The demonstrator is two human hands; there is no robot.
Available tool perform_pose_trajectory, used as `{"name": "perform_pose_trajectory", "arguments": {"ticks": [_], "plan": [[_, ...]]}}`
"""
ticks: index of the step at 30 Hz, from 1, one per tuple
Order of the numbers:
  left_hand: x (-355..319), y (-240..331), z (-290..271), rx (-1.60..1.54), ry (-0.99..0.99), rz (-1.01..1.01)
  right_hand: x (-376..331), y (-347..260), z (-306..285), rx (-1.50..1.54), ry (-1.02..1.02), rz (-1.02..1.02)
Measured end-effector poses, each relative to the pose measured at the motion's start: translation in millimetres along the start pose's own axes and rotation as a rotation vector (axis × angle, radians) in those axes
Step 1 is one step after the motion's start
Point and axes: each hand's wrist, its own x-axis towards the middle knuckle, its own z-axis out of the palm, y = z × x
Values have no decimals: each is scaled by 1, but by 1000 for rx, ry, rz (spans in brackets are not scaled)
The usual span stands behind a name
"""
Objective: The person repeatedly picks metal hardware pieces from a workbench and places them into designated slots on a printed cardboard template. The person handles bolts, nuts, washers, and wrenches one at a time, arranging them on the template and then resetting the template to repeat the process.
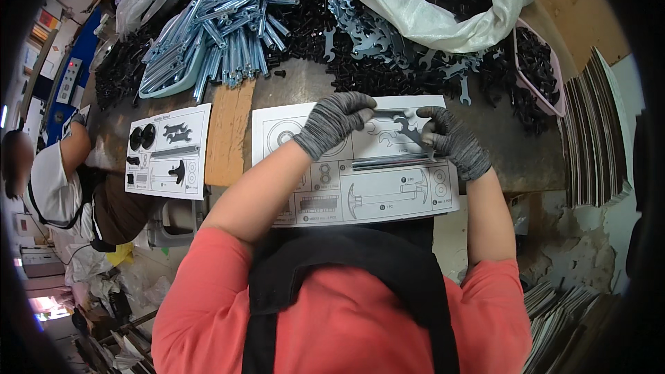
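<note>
A white card printed with outlines of parts (332, 204) lies in front of me at the table's edge. My left hand (334, 123), in a grey knit glove, is over its upper middle, thumb and fingers pinched at one end of a dark narrow piece (393, 114); blur hides its kind. My right hand (458, 140), gloved too, hovers at the card's upper right with curled fingers apart from the thumb. By the thumb, a dark open-end wrench (410, 130) lies over the wrench outlines. Below it a shiny metal tube (391, 161) lies across the card.
Metal tubes (232, 24) heap over a pale tray at the back left. Wrenches (374, 31) and black bolts (360, 73) pile behind the card, near a white sack (450, 28). A pink bin (544, 73) stands right. Another person (69, 180) sits left, beside a second card (166, 180).
</note>
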Motion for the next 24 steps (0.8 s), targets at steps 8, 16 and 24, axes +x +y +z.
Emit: {"name": "perform_pose_trajectory", "arguments": {"ticks": [8,16,24], "plan": [[12,-13,4,542,46,193,25,-22,16,-1134,-225,-394],[12,-22,1,945,-23,431,2,-5,15,-1245,61,8],[18,-30,6,819,-117,519,2,5,21,-1141,233,-90]]}}
